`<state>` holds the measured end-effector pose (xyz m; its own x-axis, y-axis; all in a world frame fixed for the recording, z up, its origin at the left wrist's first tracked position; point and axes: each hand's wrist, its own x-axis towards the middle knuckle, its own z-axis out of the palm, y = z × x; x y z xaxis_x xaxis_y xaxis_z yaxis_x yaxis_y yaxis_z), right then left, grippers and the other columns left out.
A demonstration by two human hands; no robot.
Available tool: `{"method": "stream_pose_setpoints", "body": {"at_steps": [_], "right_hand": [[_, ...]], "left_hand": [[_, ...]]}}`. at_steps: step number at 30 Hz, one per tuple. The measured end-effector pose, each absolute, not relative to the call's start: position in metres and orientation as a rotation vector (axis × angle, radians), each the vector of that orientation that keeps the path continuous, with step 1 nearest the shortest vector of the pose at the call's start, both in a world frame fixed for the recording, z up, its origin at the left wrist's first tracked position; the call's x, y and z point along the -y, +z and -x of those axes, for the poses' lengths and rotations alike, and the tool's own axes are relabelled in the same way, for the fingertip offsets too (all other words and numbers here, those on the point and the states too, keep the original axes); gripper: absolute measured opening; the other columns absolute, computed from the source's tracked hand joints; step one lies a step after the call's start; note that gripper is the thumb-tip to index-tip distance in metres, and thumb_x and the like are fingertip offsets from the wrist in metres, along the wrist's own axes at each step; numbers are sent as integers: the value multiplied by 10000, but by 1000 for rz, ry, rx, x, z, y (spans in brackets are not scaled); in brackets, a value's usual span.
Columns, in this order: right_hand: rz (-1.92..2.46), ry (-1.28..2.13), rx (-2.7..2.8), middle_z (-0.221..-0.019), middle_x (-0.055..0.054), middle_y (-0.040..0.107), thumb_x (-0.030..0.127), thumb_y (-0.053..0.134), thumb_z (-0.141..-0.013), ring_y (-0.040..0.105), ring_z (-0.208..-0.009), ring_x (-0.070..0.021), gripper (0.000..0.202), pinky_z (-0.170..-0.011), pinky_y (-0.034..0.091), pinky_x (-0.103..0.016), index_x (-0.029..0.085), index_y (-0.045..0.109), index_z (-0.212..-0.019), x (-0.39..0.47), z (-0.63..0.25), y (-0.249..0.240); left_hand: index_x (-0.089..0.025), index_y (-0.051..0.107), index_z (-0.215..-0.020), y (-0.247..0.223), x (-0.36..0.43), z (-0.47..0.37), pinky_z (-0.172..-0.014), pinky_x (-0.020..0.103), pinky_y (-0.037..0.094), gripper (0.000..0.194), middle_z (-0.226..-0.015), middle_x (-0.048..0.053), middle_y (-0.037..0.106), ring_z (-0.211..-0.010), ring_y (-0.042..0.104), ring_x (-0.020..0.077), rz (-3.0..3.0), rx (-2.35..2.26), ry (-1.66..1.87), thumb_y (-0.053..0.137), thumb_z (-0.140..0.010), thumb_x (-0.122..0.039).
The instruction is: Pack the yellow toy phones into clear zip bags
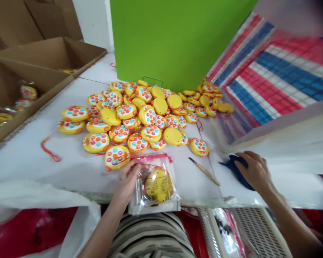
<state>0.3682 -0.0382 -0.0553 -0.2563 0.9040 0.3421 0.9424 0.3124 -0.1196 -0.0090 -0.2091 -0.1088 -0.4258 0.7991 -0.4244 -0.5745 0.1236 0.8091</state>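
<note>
- Our left hand lies flat on the left edge of a clear zip bag at the near edge of the white bench; its fingers are spread loosely and press on the bag near its pink seal, not closed around anything.
- Inside the bag sits a round yellow toy, just to the right of those fingers and apart from them under the plastic.
- Our right hand rests well to the right, its fingers curled over a dark blue cloth; we cannot tell whether they grip it or merely rest on it.
- Between the hands lies a thin wooden stick, touching neither.
- Beyond the bag a heap of yellow toys with coloured dots spreads across the bench, with a loose orange cord to its left.
- Open cardboard boxes stand at the left, a green board behind the heap, and a striped woven bag at the right.
</note>
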Motion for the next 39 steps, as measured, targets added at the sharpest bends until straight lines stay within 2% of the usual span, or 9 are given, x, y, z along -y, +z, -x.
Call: {"method": "stream_pose_setpoints", "body": {"at_steps": [4, 9, 16, 21, 27, 30, 32, 35, 39], "right_hand": [[1113, 449, 2306, -902, -71, 654, 334, 519, -898, 609, -830, -237, 149, -763, 492, -392, 244, 636, -919, 89, -238, -47], [533, 501, 2652, -900, -74, 653, 225, 449, -948, 578, -868, -228, 202, -793, 481, -382, 195, 647, -965, 135, -114, -42], [1374, 34, 2398, -1167, -165, 569, 405, 444, -922, 533, -1068, -328, 366, -859, 456, -474, 164, 580, -1161, 110, -253, -82], [1915, 2, 2212, -927, -95, 642, 405, 387, -912, 623, -803, -240, 346, -658, 484, -334, 180, 623, -1027, 110, -342, -124], [2111, -124, 2072, -886, -134, 643, 348, 456, -843, 617, -714, -267, 327, -569, 444, -346, 141, 648, -1008, 92, -374, -118], [1813, -36, 2157, -957, -126, 636, 376, 492, -840, 612, -749, -255, 330, -620, 473, -361, 160, 641, -1040, 94, -338, -98], [1487, 205, 2200, -854, -78, 649, 379, 512, -865, 597, -669, -206, 255, -613, 488, -336, 186, 648, -959, 103, -287, -81], [934, 518, 2286, -841, -58, 650, 265, 517, -909, 597, -779, -192, 140, -689, 500, -312, 200, 640, -896, 123, -196, -58], [596, 443, 2531, -853, -65, 644, 173, 509, -918, 568, -810, -200, 142, -736, 481, -327, 180, 650, -908, 137, -114, -52]], "left_hand": [[-143, 642, -782, -107, 209, 10, -608, 279, 524, 318, -731, 59, 712, -679, 678, 199, -275, -1278, 1563, 734, -617, -399], [-144, 665, -784, -98, 209, 11, -640, 284, 532, 287, -747, 51, 716, -683, 672, 188, -330, -1263, 1577, 729, -614, -366], [-128, 632, -765, -100, 210, 11, -659, 310, 543, 426, -705, 68, 712, -681, 681, 214, -191, -1289, 1548, 807, -501, -413], [-137, 618, -805, -108, 210, 11, -678, 328, 548, 439, -726, 51, 708, -713, 679, 222, -215, -1244, 1535, 821, -513, -393], [-149, 608, -748, -105, 210, 7, -666, 351, 545, 402, -707, 67, 713, -715, 685, 253, -242, -1241, 1547, 808, -526, -417], [-148, 609, -731, -98, 212, 7, -662, 336, 539, 389, -713, 73, 715, -708, 684, 241, -245, -1252, 1550, 797, -527, -421], [-144, 614, -730, -95, 213, 7, -659, 319, 532, 371, -709, 72, 712, -702, 680, 227, -244, -1257, 1544, 783, -544, -417], [-140, 629, -755, -94, 214, 7, -670, 309, 526, 352, -711, 66, 707, -696, 672, 208, -250, -1243, 1561, 770, -571, -405], [-137, 669, -830, -96, 215, 5, -683, 282, 505, 282, -774, 55, 702, -722, 650, 182, -367, -1209, 1583, 712, -657, -356]]}}
